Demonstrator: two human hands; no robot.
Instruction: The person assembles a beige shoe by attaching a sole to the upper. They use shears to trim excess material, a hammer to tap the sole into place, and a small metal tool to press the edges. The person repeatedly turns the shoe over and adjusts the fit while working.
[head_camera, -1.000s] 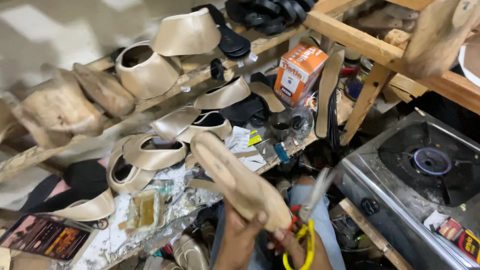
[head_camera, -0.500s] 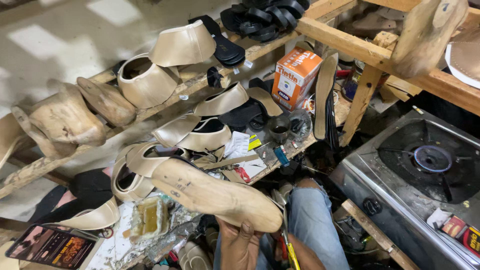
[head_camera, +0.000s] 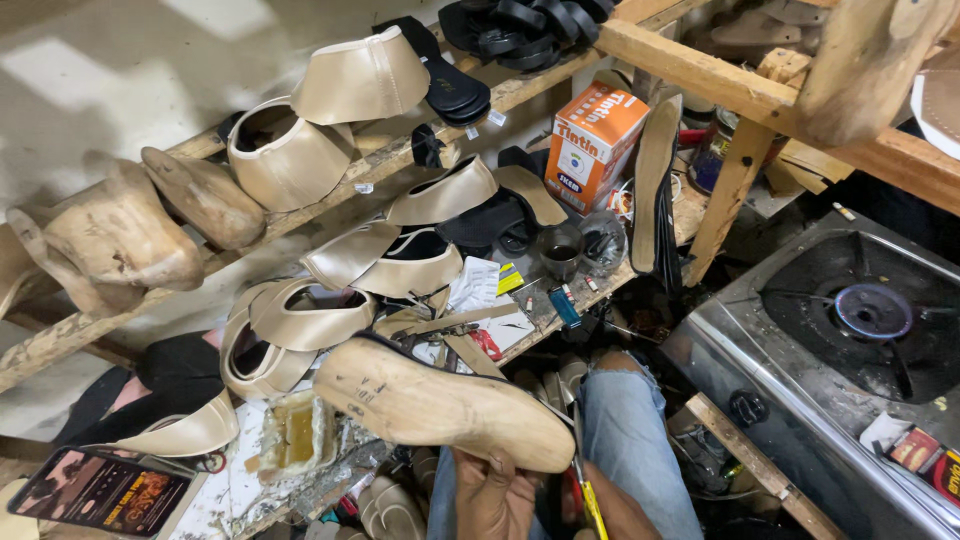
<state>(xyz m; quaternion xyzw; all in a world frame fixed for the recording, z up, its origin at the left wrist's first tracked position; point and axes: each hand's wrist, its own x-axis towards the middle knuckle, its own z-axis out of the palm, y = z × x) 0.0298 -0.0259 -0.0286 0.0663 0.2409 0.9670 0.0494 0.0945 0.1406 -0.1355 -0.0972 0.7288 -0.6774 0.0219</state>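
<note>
My left hand (head_camera: 493, 493) grips from below a wooden shoe last with a beige upper and dark edge (head_camera: 440, 402). The last lies nearly level, sole side up, with its toe pointing right, just above the cluttered workbench (head_camera: 250, 490). My right hand (head_camera: 622, 512) sits low at the frame's bottom edge, mostly cut off, and is closed on a yellow-handled tool (head_camera: 590, 497) just right of the last's toe. My knee in blue jeans (head_camera: 625, 420) is beneath both.
Beige shoe uppers (head_camera: 300, 320) and wooden lasts (head_camera: 110, 235) crowd the slanted wooden rack. An orange box (head_camera: 592, 140), a small dark cup (head_camera: 560, 248) and a glue tray (head_camera: 295, 435) sit on the bench. A gas stove (head_camera: 850, 340) stands at the right.
The last swung down from a steep tilt to nearly level. Both hands dropped lower in view, and the yellow-handled tool is now mostly hidden.
</note>
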